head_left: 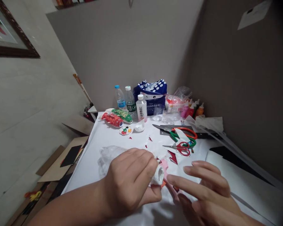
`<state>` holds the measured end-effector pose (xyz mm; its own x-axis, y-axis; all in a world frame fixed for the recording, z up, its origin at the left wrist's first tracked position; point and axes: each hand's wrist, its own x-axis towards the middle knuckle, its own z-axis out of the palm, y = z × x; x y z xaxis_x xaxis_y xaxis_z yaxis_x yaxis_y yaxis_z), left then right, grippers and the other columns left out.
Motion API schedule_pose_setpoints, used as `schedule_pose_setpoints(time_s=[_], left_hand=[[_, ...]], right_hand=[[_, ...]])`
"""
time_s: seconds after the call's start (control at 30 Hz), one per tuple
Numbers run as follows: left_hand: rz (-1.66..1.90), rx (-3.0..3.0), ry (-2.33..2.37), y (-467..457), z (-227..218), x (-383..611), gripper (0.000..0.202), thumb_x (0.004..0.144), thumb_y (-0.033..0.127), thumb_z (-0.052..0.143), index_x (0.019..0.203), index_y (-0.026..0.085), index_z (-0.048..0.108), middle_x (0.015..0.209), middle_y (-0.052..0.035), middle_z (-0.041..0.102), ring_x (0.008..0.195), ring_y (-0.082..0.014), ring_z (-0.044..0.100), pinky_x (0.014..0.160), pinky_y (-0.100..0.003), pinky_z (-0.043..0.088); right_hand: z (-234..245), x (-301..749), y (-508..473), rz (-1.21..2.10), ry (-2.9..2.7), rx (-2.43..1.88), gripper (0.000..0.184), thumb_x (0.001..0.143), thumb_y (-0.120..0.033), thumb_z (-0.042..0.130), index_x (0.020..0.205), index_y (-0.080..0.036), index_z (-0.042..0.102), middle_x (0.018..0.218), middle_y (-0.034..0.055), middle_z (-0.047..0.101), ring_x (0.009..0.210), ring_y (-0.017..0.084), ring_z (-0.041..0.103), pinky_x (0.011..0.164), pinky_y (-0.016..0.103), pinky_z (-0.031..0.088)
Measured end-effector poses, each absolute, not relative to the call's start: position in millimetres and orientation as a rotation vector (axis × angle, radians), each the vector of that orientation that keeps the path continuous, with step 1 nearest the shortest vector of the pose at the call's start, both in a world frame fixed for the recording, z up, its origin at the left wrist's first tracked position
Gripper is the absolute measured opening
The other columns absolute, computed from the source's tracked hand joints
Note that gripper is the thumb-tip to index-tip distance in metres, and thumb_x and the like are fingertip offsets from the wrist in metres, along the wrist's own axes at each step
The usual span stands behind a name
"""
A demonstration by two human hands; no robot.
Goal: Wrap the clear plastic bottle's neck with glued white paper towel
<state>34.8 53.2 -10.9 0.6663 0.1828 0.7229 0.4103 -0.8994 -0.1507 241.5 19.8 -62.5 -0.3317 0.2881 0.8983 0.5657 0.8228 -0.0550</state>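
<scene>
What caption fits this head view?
Left hand grips a clear bottle on the table; right hand touches pink paper.

11 o'clock: counter (94,141) left bare up to the palette (125,130) | 9 o'clock: blocked by clear bottle (108,155) | 1 o'clock: barred by red scissors (182,148) and green scissors (184,135) | 3 o'clock: closed by wall (238,94)
</scene>
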Motion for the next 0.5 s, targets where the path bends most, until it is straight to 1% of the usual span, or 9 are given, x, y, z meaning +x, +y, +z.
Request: schedule_pose_setpoints(time_s=[0.07,0.1,0.2,0.3,0.4,0.5], left_hand=[[-1.077,-2.588,-0.477,53,-10,35,0.020,0.073,0.015,0.059,0.090,0.006,0.062,0.079,-0.0162,0.072,0.077,-0.0261,0.070,0.068,-0.037,0.060],[-1.081,-2.588,-0.481,53,-10,35,0.020,0.071,0.014,0.059,0.090,0.006,0.062,0.079,-0.0163,0.072,0.076,-0.0259,0.070,0.068,-0.037,0.060],[-1.087,-2.577,-0.497,53,-9,35,0.020,0.071,0.013,0.058,0.090,0.007,0.062,0.078,-0.0153,0.073,0.075,-0.0250,0.070,0.067,-0.036,0.060],[-1.070,-2.572,-0.493,55,-10,35,0.019,0.073,0.013,0.058,0.090,0.008,0.061,0.078,-0.0147,0.073,0.075,-0.0247,0.070,0.068,-0.036,0.060],[-1.033,-2.568,-0.485,56,-14,36,0.019,0.072,0.013,0.057,0.090,0.007,0.062,0.078,-0.0155,0.073,0.075,-0.0259,0.071,0.069,-0.038,0.061],[-1.011,-2.541,-0.493,55,-13,37,0.019,0.074,0.014,0.058,0.090,0.005,0.063,0.079,-0.0159,0.073,0.076,-0.0267,0.072,0.070,-0.038,0.061]], right_hand=[[-63,243,22,-0.356,-1.956,-0.643,0.027,0.072,0.000,0.061,0.065,-0.025,0.056,0.087,-0.0060,0.079,0.089,0.020,0.062,0.090,0.037,0.048],[-65,243,23,-0.356,-1.977,-0.630,0.026,0.071,0.001,0.060,0.066,-0.025,0.056,0.092,-0.0048,0.079,0.093,0.021,0.061,0.090,0.039,0.047],[-74,244,25,-0.340,-2.049,-0.613,0.024,0.070,0.000,0.059,0.074,-0.023,0.059,0.106,-0.0015,0.077,0.106,0.023,0.058,0.097,0.043,0.043],[-80,243,24,-0.401,-2.097,-0.630,0.021,0.073,-0.002,0.058,0.077,-0.023,0.059,0.114,-0.0017,0.074,0.113,0.023,0.055,0.103,0.044,0.038],[-78,238,22,-0.456,-2.111,-0.618,0.020,0.076,-0.003,0.056,0.079,-0.022,0.061,0.111,-0.0019,0.075,0.109,0.022,0.055,0.106,0.042,0.035],[-72,235,23,-0.358,-2.073,-0.637,0.022,0.076,-0.001,0.055,0.083,-0.020,0.062,0.106,-0.0008,0.076,0.109,0.023,0.057,0.107,0.043,0.034]])
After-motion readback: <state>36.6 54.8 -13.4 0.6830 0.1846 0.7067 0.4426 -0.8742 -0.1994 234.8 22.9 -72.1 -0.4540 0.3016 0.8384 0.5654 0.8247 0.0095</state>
